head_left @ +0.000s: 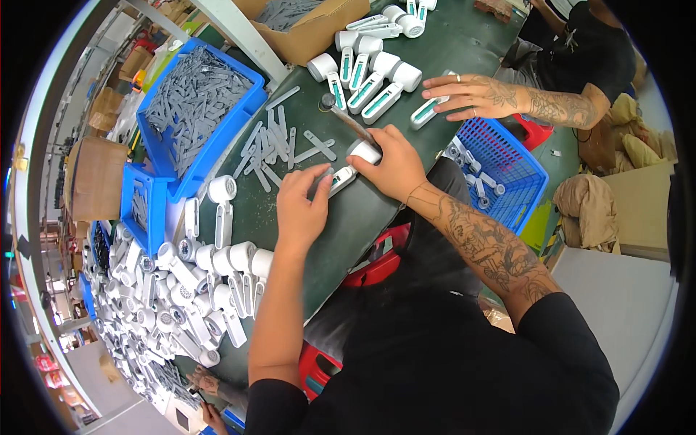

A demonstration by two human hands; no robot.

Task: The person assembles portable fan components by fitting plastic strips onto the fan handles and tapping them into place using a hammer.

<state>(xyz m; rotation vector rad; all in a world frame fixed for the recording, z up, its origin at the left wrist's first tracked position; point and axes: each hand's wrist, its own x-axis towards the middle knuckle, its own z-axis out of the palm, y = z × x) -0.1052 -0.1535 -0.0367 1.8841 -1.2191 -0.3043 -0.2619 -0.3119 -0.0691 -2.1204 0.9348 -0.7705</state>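
In front of me lies a white round-headed handheld appliance (341, 180) with a teal strip in its handle. My right hand (397, 165) is closed round its head, the thumb pressed on it. A hammer-like tool (354, 125) with a rod shaft and dark round end runs up from beside that hand; whether its fingers also grip the tool is hidden. My left hand (302, 206) pinches what looks like a grey plastic strip (328, 172) at the handle. Loose grey strips (270, 141) lie beyond my left hand on the green table (330, 261).
Similar white appliances (373, 90) lie at the far side, and a large pile (181, 290) fills the left. Blue bins (255, 94) and a cardboard box (319, 36) hold grey strips. Another person's hand (478, 98) reaches over an appliance, above a blue basket (533, 188).
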